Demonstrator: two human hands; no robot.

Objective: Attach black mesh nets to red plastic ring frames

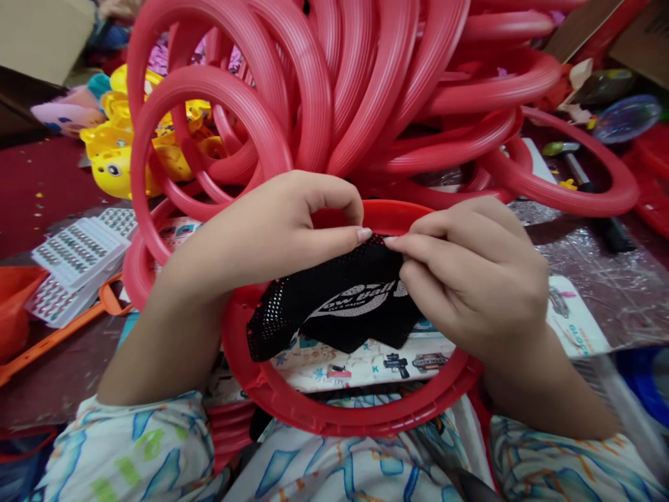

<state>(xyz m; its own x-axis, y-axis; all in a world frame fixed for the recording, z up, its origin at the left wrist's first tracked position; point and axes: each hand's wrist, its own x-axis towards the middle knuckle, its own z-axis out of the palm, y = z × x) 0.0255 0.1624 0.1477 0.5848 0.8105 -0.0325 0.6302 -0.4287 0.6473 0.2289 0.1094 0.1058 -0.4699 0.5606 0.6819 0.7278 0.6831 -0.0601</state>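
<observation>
A black mesh fabric piece with white printed lettering lies across a red plastic ring. My left hand pinches the fabric's upper edge at the ring's far side, thumb against curled fingers. Just to its right, my right hand pinches the same edge between thumb and forefinger, its other fingers curled. The fabric's near edge hangs loose in points inside the ring. The ring rests between my forearms, its near side close to my body. Under it lies a white printed cardboard sheet.
A large heap of red ribbed rings rises just beyond my hands. Yellow plastic toy parts lie at the left, near boxes of small beads and an orange plastic tool. A black-handled hammer lies at the right.
</observation>
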